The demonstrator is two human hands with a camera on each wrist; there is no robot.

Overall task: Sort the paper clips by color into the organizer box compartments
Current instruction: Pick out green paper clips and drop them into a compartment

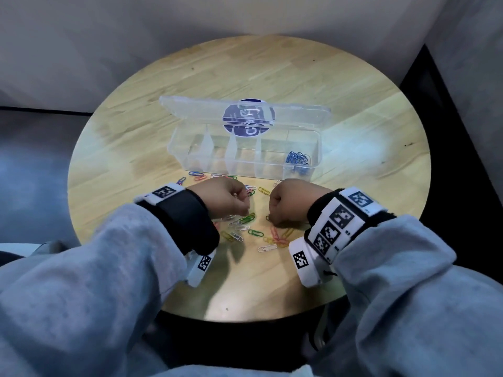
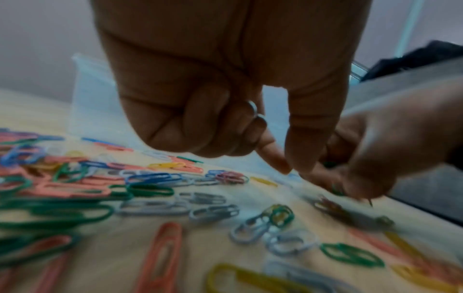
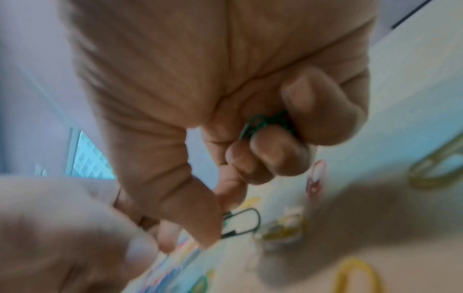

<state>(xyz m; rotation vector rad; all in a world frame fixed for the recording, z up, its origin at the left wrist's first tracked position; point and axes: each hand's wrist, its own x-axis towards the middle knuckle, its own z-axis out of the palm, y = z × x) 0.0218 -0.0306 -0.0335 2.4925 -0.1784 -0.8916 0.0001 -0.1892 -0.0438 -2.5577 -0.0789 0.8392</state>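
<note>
Wooden and round, the tabletop (image 1: 272, 77) carries a clear organizer box (image 1: 245, 159) with its lid tipped open behind it. Blue clips (image 1: 297, 158) lie in the rightmost compartment; the other compartments look bare from the head view. Loose paper clips (image 1: 245, 227) in green, white, yellow, red and blue are scattered on the wood between the box and the person.

Both forearms in grey sleeves (image 1: 95, 268) reach forward, knuckles up, wrists close to the surface, the two hands near each other over the scatter. The left hand (image 1: 221, 195) is curled: its outer fingers (image 2: 200, 123) fold into the palm over a silvery clip (image 2: 253, 108), while forefinger and thumb point down toward the pile with their tips close together. The right hand (image 1: 294, 202) is also curled, its folded fingers (image 3: 275, 150) trapping a dark green clip (image 3: 263, 121) against the palm; its thumb and forefinger reach down at another green clip (image 3: 241, 222) lying on the wood.
</note>
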